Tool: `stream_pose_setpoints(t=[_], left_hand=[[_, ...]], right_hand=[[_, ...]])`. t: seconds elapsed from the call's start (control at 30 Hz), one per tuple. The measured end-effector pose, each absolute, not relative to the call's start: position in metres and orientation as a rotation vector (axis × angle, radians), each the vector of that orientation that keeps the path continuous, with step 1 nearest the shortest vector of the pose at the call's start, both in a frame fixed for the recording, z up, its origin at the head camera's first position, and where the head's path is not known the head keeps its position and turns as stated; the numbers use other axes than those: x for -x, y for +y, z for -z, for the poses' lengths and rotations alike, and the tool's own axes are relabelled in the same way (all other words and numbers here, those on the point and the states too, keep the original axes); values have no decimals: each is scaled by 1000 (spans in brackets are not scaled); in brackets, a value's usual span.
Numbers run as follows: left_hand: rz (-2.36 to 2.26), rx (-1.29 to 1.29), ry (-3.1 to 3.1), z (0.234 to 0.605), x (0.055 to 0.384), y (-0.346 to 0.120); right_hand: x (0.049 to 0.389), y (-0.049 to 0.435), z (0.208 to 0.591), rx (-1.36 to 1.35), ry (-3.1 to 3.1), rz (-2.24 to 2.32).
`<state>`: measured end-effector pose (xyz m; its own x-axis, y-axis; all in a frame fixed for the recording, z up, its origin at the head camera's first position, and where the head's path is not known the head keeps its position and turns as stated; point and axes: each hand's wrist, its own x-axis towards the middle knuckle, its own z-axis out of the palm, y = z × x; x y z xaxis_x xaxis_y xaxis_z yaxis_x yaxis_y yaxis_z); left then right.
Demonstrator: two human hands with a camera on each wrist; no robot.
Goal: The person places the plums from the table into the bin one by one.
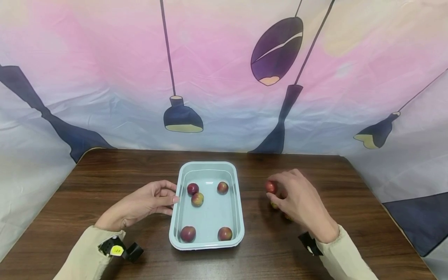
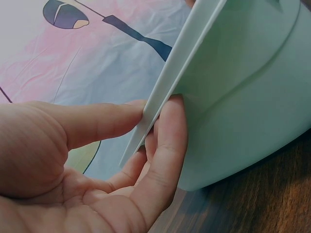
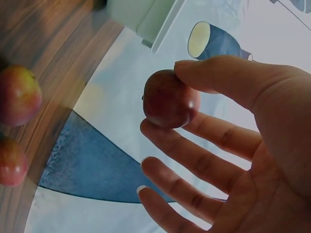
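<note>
A pale green-blue plastic tray (image 1: 210, 214) stands on the table with several small red and yellowish plums in it, among them a dark red plum (image 1: 193, 189) touching a yellower plum (image 1: 197, 199). My left hand (image 1: 148, 200) pinches the tray's left rim, thumb on one side and fingers under the lip in the left wrist view. To the right of the tray, my right hand (image 1: 299, 198) holds a red plum (image 3: 170, 99) between thumb and fingertips, above the table. Two more plums, one yellow-red (image 3: 18, 94) and one redder (image 3: 10, 162), lie below it, mostly hidden by the hand in the head view.
The dark wooden table (image 1: 140, 167) reaches back to a printed cloth backdrop (image 1: 224, 128) with lamp drawings. A black strap device sits on the left wrist (image 1: 117, 249) and another dark strap on the right wrist (image 1: 310, 244).
</note>
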<state>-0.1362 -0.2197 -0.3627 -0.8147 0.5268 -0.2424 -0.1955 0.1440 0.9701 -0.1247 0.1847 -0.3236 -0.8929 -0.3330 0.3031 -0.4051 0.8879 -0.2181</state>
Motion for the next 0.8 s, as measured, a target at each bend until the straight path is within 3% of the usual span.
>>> stream_pose_setpoints(t=[0.8], left_hand=[[-1726, -314, 1888, 363, 136, -220]], right_hand=[[102, 163, 322, -633, -2713, -415]])
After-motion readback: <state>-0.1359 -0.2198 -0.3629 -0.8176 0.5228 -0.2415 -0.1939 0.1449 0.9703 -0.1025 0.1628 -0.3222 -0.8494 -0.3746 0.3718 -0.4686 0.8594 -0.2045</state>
